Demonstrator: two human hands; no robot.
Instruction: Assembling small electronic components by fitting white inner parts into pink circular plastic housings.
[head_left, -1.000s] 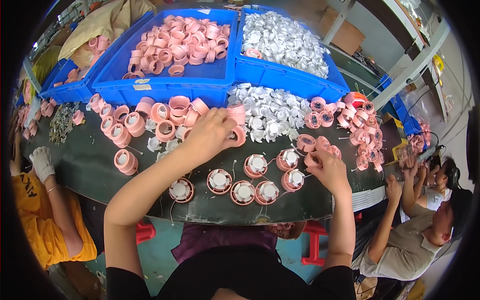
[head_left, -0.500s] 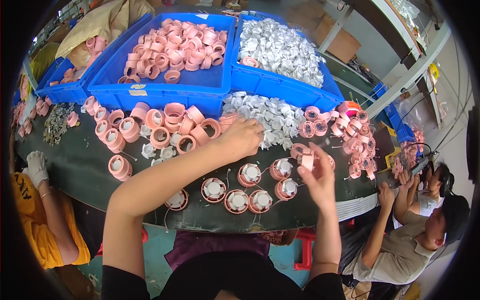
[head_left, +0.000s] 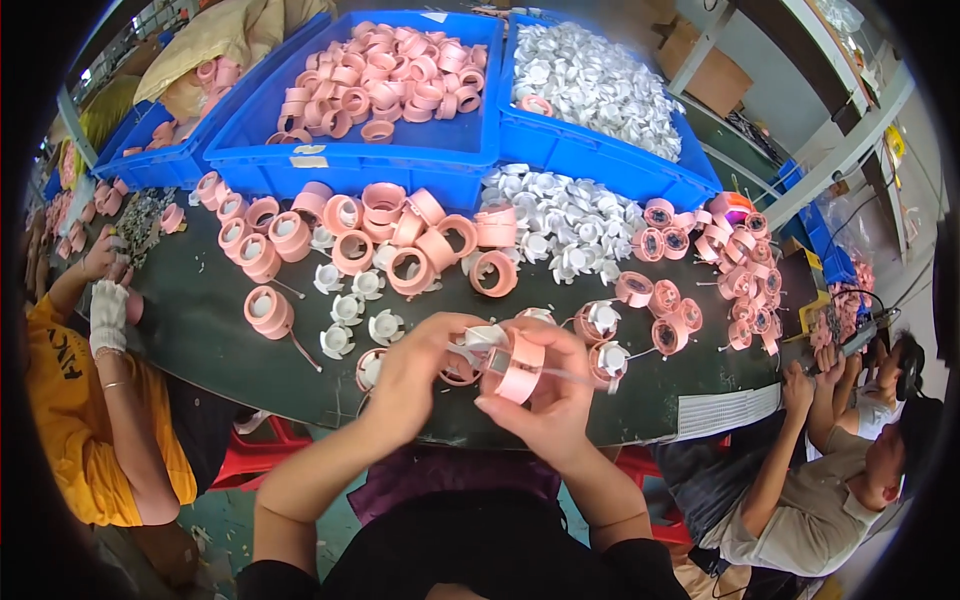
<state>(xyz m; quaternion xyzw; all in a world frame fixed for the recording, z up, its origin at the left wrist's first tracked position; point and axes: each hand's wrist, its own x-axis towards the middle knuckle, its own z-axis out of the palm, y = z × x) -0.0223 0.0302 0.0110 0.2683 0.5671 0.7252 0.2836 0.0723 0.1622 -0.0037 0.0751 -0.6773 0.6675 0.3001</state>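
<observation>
Near the front edge of the dark table, my two hands are brought together. My right hand (head_left: 558, 395) grips a pink ring-shaped housing (head_left: 521, 370), its opening turned toward the left. A small white fan wheel (head_left: 486, 337) is pinched in the fingers of my left hand (head_left: 420, 370), right at the housing's opening. Whether the two parts touch is hard to tell. Beside and behind my hands stand pink housings with white fan wheels in them, such as one housing (head_left: 608, 362) on the right; my hands partly hide several. Loose white fan wheels (head_left: 386, 326) lie to the left.
A blue bin (head_left: 340, 163) of pink rings and a blue bin (head_left: 610, 150) of white fan wheels stand behind. Before them lie heaped pink rings (head_left: 383, 203) and white fan wheels (head_left: 565, 215). Wired pink housings (head_left: 740, 260) cluster at right. Co-workers sit on both sides.
My left hand has come back from the white heap with a fan wheel. My right hand has moved left and nearer with the pink housing, and both now meet. The view has shifted slightly.
</observation>
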